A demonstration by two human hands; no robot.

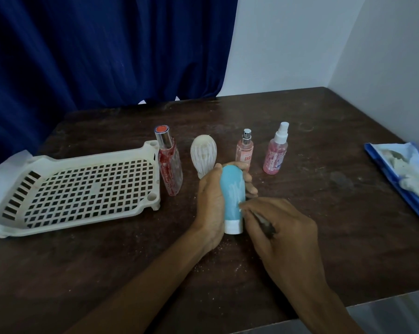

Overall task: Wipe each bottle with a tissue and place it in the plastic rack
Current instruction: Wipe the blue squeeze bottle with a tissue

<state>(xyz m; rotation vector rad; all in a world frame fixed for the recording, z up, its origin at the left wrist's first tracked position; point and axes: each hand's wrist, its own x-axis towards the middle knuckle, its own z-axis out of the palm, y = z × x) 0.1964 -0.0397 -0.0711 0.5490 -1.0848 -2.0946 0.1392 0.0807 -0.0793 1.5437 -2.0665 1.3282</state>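
The blue bottle (232, 196) is at the table's centre, held between both hands. Its white cap points toward the person and its rounded end points away. White smears show on its side. Whether the cap touches the table (324, 201) cannot be determined.

The left hand (211, 210) grips the bottle from the left. The thumb lies near the rounded end and the fingers curl round the far side.

The right hand (283, 232) pinches a small tissue (266, 225) in curled fingers. The fingertips meet the bottle's right side just above the cap. Most of the tissue is hidden inside the hand.

Four other bottles stand upright in a row beyond the hands:
- A white ribbed bottle (203, 155), just behind the left hand.
- A small pink bottle (244, 150) with a silver sprayer, just behind the blue bottle.
- A pink spray bottle (276, 155) with a white nozzle, to the right.
- A tall red bottle (170, 165) with a silver cap, to the left.

The rack (88, 159) is a cream plastic tray with a grid floor. It lies at the table's left side. The red bottle stands just beside its right edge, outside it.

A blue tissue pack (401, 172) lies at the table's right edge, well apart from the bottles, with white tissue showing at its opening.

A blue curtain (95, 56) hangs behind the table on the left. A white wall (300, 44) stands behind it on the right.
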